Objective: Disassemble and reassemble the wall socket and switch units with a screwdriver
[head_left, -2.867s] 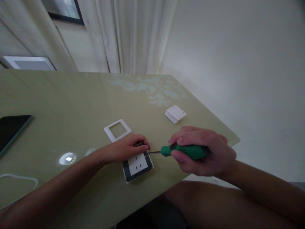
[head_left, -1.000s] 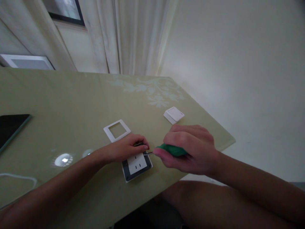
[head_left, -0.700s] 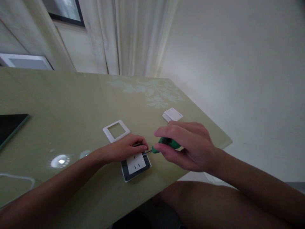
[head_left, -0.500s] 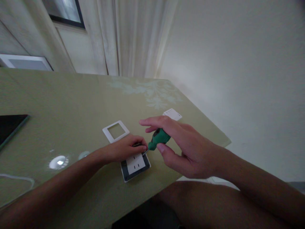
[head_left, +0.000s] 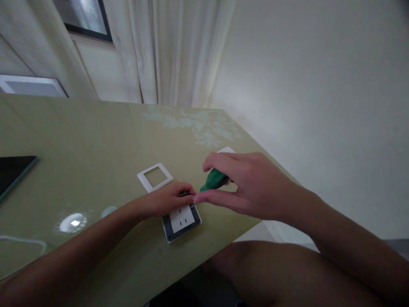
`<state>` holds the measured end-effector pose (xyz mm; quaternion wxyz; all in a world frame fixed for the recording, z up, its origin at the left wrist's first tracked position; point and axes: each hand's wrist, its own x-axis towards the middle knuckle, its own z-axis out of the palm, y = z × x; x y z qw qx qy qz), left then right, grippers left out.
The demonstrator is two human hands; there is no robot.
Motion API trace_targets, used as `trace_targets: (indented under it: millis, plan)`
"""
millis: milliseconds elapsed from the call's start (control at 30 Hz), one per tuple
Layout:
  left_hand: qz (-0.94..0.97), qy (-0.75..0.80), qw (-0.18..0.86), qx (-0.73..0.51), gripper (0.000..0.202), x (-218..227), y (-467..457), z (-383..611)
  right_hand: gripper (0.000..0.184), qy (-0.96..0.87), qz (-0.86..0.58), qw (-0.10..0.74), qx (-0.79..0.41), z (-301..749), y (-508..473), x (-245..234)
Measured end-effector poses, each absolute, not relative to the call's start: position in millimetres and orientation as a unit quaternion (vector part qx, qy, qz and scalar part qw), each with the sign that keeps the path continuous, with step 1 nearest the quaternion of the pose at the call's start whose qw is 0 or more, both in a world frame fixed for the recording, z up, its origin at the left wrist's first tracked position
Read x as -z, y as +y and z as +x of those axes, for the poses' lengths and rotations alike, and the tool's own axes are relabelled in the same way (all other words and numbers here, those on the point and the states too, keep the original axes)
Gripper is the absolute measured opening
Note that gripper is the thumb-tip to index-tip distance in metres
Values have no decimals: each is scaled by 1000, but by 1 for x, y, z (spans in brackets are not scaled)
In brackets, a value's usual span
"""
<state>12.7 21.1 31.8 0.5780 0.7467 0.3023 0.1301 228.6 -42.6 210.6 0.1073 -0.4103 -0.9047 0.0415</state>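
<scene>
A white wall socket on a dark backing (head_left: 182,219) lies flat near the front edge of the olive-green table (head_left: 96,136). My left hand (head_left: 166,199) rests on its far edge with fingers curled, pressing it down. My right hand (head_left: 246,183) holds a green-handled screwdriver (head_left: 213,181) tilted steeply, its tip down at the socket's far right corner beside my left fingertips. The thumb and fingers wrap round the handle and hide most of it.
A white square frame (head_left: 155,176) lies just behind my left hand. A white switch plate (head_left: 226,150) peeks out behind my right hand. A dark tablet (head_left: 12,170) sits at the left edge. A white cable (head_left: 22,243) curves at the lower left. My bare knee (head_left: 271,268) is below the table edge.
My right hand has shifted left and up over the socket, swinging the screwdriver from nearly flat to steeply tilted. My left hand stays on the socket.
</scene>
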Motion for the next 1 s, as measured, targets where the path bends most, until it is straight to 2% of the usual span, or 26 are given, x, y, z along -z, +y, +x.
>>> trace_targets:
  millis: [100, 167, 233, 367, 433, 533, 667, 767, 900, 933, 1000]
  plan:
    - [749, 300, 576, -133, 41, -30, 22, 13, 33, -926, -358, 80, -89, 227, -44, -215]
    - [748, 307, 574, -132, 42, -29, 21, 13, 30, -912, -401, 68, -47, 226, -46, -217]
    - [746, 311, 574, -131, 43, -30, 21, 14, 37, -892, -450, 49, -8, 224, -47, -219]
    - [742, 310, 580, -129, 40, -30, 21, 14, 26, -918, -384, 35, -95, 220, -50, -223]
    - [742, 310, 581, -129, 40, -29, 21, 14, 21, -905, -418, 31, -76, 218, -50, -222]
    - [743, 304, 582, -131, 41, -27, 22, 14, 27, -886, -461, 40, -32, 215, -49, -220]
    - [748, 307, 574, -133, 38, -27, 22, 14, 20, -903, -424, 25, -60, 216, -50, -220]
    - [746, 310, 574, -131, 39, -29, 22, 14, 31, -870, -492, 21, -5, 218, -50, -221]
    - [745, 305, 577, -134, 40, -32, 21, 15, 22, -910, -401, 39, -98, 219, -51, -221]
    - [747, 307, 574, -132, 41, -32, 21, 15, 19, -906, -415, 25, -83, 218, -51, -221]
    - [750, 312, 568, -130, 41, -33, 21, 15, 28, -874, -486, -2, -8, 218, -51, -222]
